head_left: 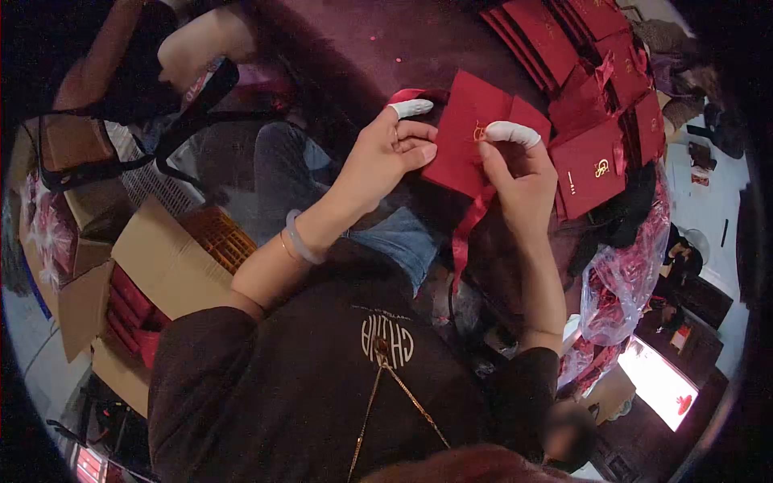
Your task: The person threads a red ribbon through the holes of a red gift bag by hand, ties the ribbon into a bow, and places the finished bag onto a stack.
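In front of my chest a red paper envelope (456, 133) with gold print is held tilted between both hands. My left hand (378, 157), with a white cover on its index finger, is closed at the envelope's left edge. A red ribbon (469, 233) hangs below the envelope, and more ribbon shows beside the left index finger. My right hand (519, 177), its index finger also in a white cover, pinches the envelope's right part near the gold print. To the right lie several similar red envelopes (586, 171) with gold letters and ribbons, some stacked.
A dark red tabletop (362, 48) spreads ahead. At the left stands an open cardboard box (173, 249) with red items inside, near an orange plastic crate (217, 237). Clear plastic wrapping (624, 282) bulges at the right. Another person's leg (209, 48) shows at upper left.
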Action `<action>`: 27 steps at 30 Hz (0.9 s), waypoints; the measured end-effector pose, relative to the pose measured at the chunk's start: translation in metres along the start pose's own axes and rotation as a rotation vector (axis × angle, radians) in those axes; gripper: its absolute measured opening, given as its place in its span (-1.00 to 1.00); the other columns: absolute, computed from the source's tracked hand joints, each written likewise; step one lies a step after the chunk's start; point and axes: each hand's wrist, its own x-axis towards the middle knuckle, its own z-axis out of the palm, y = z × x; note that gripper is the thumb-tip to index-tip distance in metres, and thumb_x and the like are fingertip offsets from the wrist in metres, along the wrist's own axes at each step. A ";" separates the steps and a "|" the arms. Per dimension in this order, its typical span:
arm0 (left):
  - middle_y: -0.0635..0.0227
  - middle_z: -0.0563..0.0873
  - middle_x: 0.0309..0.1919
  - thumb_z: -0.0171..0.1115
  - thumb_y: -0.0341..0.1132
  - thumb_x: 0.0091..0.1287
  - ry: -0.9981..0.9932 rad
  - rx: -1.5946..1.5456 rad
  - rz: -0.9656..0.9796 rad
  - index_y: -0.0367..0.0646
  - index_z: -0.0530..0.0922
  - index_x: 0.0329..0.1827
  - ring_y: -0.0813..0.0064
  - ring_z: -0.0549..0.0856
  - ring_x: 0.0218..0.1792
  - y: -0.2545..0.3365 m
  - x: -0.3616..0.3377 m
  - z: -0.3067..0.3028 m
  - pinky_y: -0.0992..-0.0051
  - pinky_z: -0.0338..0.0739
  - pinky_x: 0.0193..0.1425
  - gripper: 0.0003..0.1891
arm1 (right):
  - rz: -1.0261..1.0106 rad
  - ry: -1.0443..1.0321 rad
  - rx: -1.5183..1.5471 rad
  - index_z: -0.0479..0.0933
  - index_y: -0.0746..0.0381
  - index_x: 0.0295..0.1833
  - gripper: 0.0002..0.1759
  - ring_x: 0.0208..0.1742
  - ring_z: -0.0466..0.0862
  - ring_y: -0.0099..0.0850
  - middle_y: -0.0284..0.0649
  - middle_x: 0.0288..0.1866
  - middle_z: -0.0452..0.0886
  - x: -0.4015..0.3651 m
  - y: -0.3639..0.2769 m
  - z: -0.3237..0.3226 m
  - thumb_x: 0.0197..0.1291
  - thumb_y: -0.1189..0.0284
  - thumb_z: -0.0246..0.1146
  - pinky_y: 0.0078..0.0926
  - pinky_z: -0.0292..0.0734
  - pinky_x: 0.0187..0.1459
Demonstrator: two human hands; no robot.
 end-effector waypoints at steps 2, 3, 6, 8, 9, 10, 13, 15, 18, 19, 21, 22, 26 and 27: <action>0.26 0.53 -0.13 0.12 -0.68 0.15 -0.022 -0.031 0.002 -0.31 0.23 0.23 0.63 0.56 -0.19 -0.001 0.001 -0.003 0.65 0.47 -0.05 -0.46 | -0.041 -0.015 -0.085 0.51 0.31 -0.16 -0.81 -0.19 0.61 -0.55 -0.29 -0.25 0.63 0.000 0.002 0.002 0.07 0.57 0.27 -0.61 0.48 -0.11; 0.26 0.52 -0.12 0.12 -0.67 0.15 -0.027 -0.053 -0.011 -0.30 0.23 0.24 0.63 0.56 -0.19 -0.001 0.001 -0.004 0.65 0.47 -0.04 -0.45 | -0.082 -0.028 -0.169 0.52 0.30 -0.18 -0.81 -0.18 0.62 -0.54 -0.26 -0.25 0.64 0.001 0.003 0.003 0.05 0.56 0.28 -0.60 0.48 -0.11; 0.26 0.51 -0.11 0.13 -0.67 0.15 -0.033 -0.064 -0.020 -0.30 0.23 0.25 0.63 0.56 -0.19 -0.001 0.000 -0.004 0.64 0.47 -0.03 -0.44 | -0.169 -0.061 -0.245 0.54 0.29 -0.20 -0.82 -0.19 0.63 -0.48 -0.20 -0.26 0.64 0.004 0.005 0.007 0.02 0.55 0.29 -0.56 0.49 -0.12; 0.26 0.50 -0.10 0.13 -0.67 0.15 -0.032 -0.053 -0.017 -0.30 0.22 0.25 0.63 0.56 -0.19 0.000 0.000 -0.004 0.63 0.47 -0.02 -0.44 | -0.153 -0.068 -0.250 0.54 0.28 -0.20 -0.81 -0.19 0.64 -0.45 -0.19 -0.25 0.64 0.005 0.007 0.007 0.02 0.55 0.28 -0.56 0.49 -0.13; 0.26 0.50 -0.10 0.13 -0.67 0.15 -0.040 -0.054 -0.017 -0.30 0.22 0.25 0.63 0.56 -0.19 -0.001 0.001 -0.005 0.63 0.47 -0.02 -0.44 | -0.135 -0.074 -0.255 0.54 0.28 -0.19 -0.81 -0.19 0.64 -0.43 -0.18 -0.25 0.64 0.005 0.007 0.008 0.02 0.54 0.28 -0.56 0.49 -0.14; 0.26 0.50 -0.10 0.13 -0.67 0.15 -0.049 -0.055 -0.017 -0.30 0.22 0.25 0.62 0.56 -0.19 -0.001 0.001 -0.005 0.63 0.46 -0.02 -0.44 | -0.136 -0.075 -0.256 0.54 0.28 -0.19 -0.81 -0.19 0.64 -0.43 -0.18 -0.25 0.64 0.005 0.007 0.008 0.02 0.54 0.28 -0.56 0.49 -0.14; 0.26 0.50 -0.10 0.13 -0.66 0.15 -0.053 -0.078 -0.026 -0.29 0.23 0.25 0.62 0.56 -0.19 -0.002 0.002 -0.005 0.63 0.46 -0.02 -0.44 | -0.153 -0.103 -0.291 0.53 0.28 -0.19 -0.81 -0.21 0.64 -0.38 -0.17 -0.26 0.63 0.005 0.004 0.008 0.03 0.53 0.27 -0.53 0.50 -0.18; 0.25 0.50 -0.10 0.14 -0.66 0.15 -0.056 -0.084 -0.020 -0.29 0.23 0.24 0.62 0.56 -0.19 -0.004 0.003 -0.006 0.63 0.46 -0.02 -0.45 | -0.253 -0.160 -0.459 0.52 0.29 -0.17 -0.81 -0.24 0.63 -0.29 -0.14 -0.27 0.59 0.007 -0.003 0.009 0.05 0.53 0.26 -0.48 0.50 -0.23; 0.24 0.51 -0.10 0.15 -0.65 0.14 -0.054 -0.099 -0.018 -0.30 0.24 0.23 0.63 0.56 -0.20 -0.005 0.003 -0.005 0.63 0.47 -0.03 -0.45 | -0.316 -0.217 -0.500 0.51 0.29 -0.18 -0.83 -0.25 0.61 -0.19 -0.11 -0.28 0.56 0.009 -0.004 0.007 0.08 0.53 0.25 -0.41 0.49 -0.26; 0.24 0.51 -0.10 0.17 -0.65 0.14 -0.051 -0.108 -0.019 -0.30 0.25 0.22 0.63 0.56 -0.21 -0.005 0.003 -0.005 0.63 0.47 -0.03 -0.45 | -0.316 -0.217 -0.501 0.51 0.29 -0.18 -0.83 -0.25 0.61 -0.19 -0.11 -0.28 0.56 0.009 -0.001 0.007 0.08 0.53 0.25 -0.41 0.49 -0.26; 0.23 0.52 -0.11 0.18 -0.65 0.13 -0.040 -0.094 -0.005 -0.30 0.25 0.22 0.63 0.57 -0.22 -0.004 0.002 -0.003 0.63 0.48 -0.04 -0.45 | -0.427 -0.251 -0.553 0.49 0.30 -0.18 -0.85 -0.25 0.58 -0.13 -0.08 -0.28 0.52 0.010 0.006 0.007 0.10 0.54 0.22 -0.34 0.48 -0.25; 0.22 0.52 -0.11 0.19 -0.64 0.13 -0.028 -0.078 0.009 -0.31 0.26 0.21 0.63 0.57 -0.23 -0.004 0.002 -0.003 0.63 0.48 -0.05 -0.45 | -0.428 -0.253 -0.554 0.49 0.30 -0.18 -0.85 -0.25 0.58 -0.13 -0.08 -0.28 0.52 0.010 0.005 0.007 0.10 0.54 0.22 -0.34 0.48 -0.25; 0.22 0.54 -0.13 0.20 -0.64 0.13 -0.042 -0.088 0.036 -0.31 0.26 0.20 0.64 0.57 -0.23 -0.006 0.001 -0.003 0.63 0.48 -0.05 -0.46 | -0.388 -0.305 -0.596 0.46 0.30 -0.17 -0.85 -0.23 0.55 -0.07 -0.03 -0.27 0.48 0.010 0.002 0.005 0.11 0.55 0.19 -0.26 0.47 -0.21; 0.22 0.54 -0.13 0.20 -0.64 0.13 -0.039 -0.095 0.038 -0.31 0.26 0.20 0.64 0.57 -0.23 -0.006 0.000 -0.003 0.63 0.48 -0.05 -0.46 | -0.377 -0.299 -0.616 0.45 0.29 -0.16 -0.84 -0.23 0.54 -0.06 -0.02 -0.27 0.46 0.009 0.002 0.005 0.12 0.55 0.18 -0.24 0.46 -0.20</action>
